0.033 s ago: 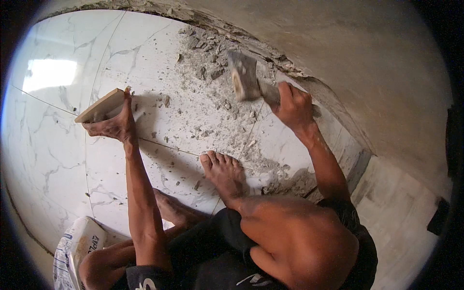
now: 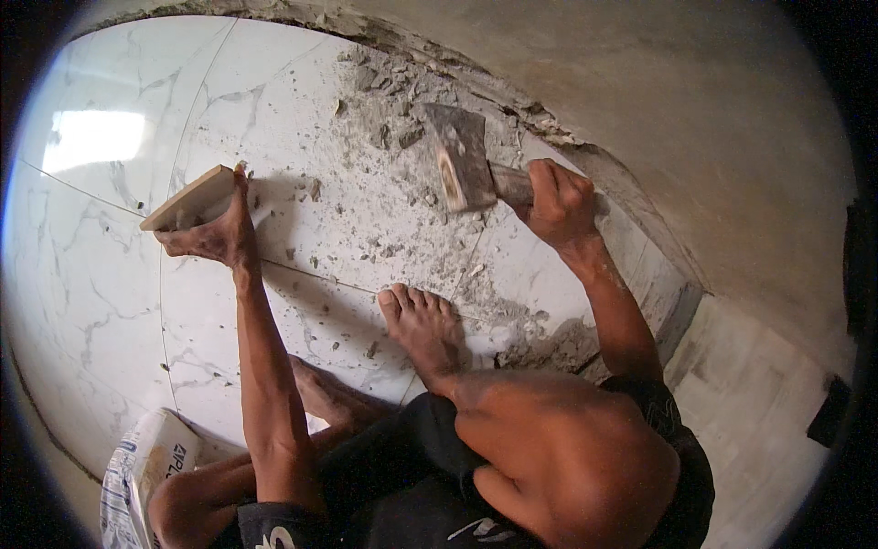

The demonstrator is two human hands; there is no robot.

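Note:
My right hand (image 2: 558, 206) is closed round the short handle of a hatchet (image 2: 466, 151). Its broad, dusty grey head hangs over the crumbled mortar (image 2: 384, 137), near the wall. The wooden end of the handle shows in the head's eye. On the left, my left hand (image 2: 215, 229) grips a small piece of tile (image 2: 194, 197) with a tan edge, tilted up from the floor. Thumb and fingers hold it from opposite ends, and its far face is hidden. Between the hands, my bare foot (image 2: 422, 329) rests on the marbled white floor tiles (image 2: 101, 302).
A plastered wall (image 2: 658, 101) curves along the far and right sides, its broken lower edge (image 2: 512, 101) exposed. More rubble (image 2: 549, 346) lies by my right knee. A white printed bag (image 2: 142, 476) stands at the lower left. Loose chips are scattered over the tiles.
The hatchet's head has come slightly down, toward me. My left hand and the piece of tile have hardly moved.

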